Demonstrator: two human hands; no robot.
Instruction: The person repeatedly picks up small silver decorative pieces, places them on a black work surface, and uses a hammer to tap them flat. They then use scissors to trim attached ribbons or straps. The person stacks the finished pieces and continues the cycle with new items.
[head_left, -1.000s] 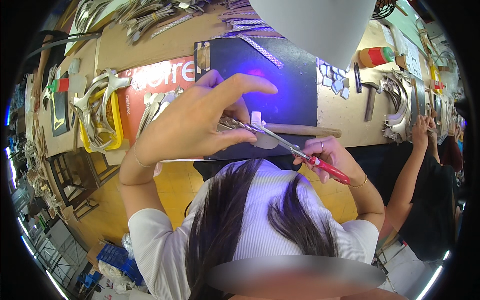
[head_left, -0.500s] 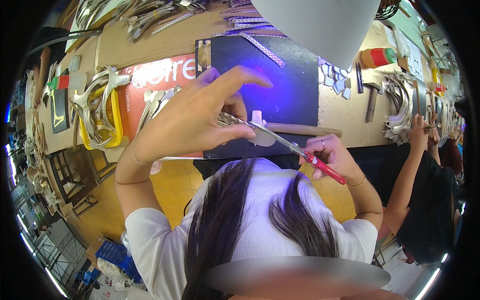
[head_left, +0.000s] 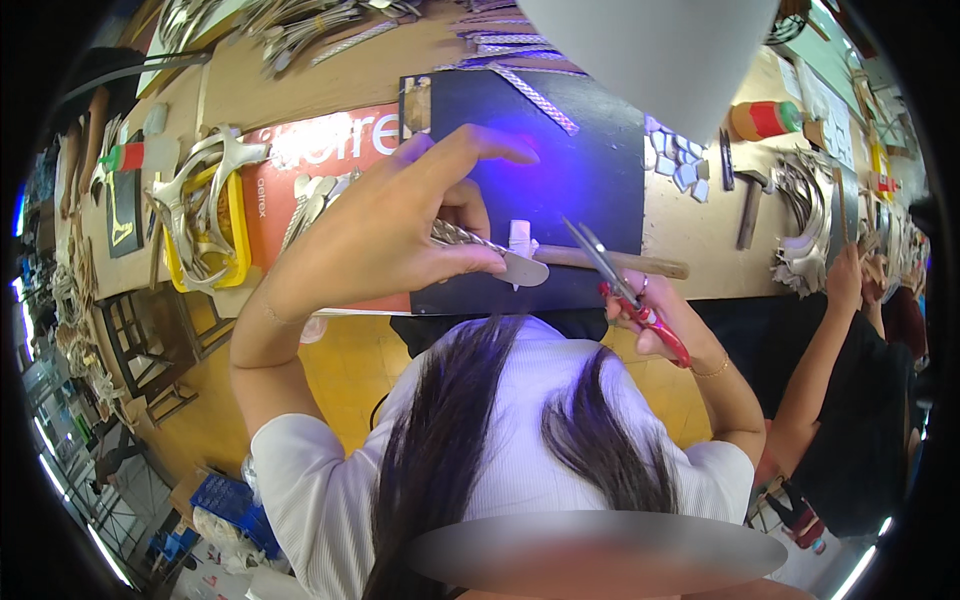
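Observation:
My left hand (head_left: 385, 220) pinches a braided strap (head_left: 466, 238) between thumb and fingers, its index finger stretched out above. From the pinch the strap's smooth, rounded pale tab (head_left: 525, 271) sticks out to the right. In my right hand (head_left: 668, 308) is a pair of red-handled scissors (head_left: 640, 307). The blades are slightly parted, point up and left, and stand apart from the strap. Under the hands lies a black mat (head_left: 600, 150), and on it a hammer with a wooden handle (head_left: 620, 263) and a whitish head, partly behind the tab.
Braided straps (head_left: 535, 97) lie at the mat's far edge. Small pale pieces (head_left: 683, 170), another hammer (head_left: 747, 215) and a red-and-green bottle (head_left: 765, 120) are to the right. A yellow tray (head_left: 240, 245) with pale strap uppers stands left. A co-worker's arm (head_left: 815, 370) reaches in at right.
The scissors have come away from the strap's tab, moving right, and their blades now point more steeply upward. My left hand has barely moved and still grips the strap.

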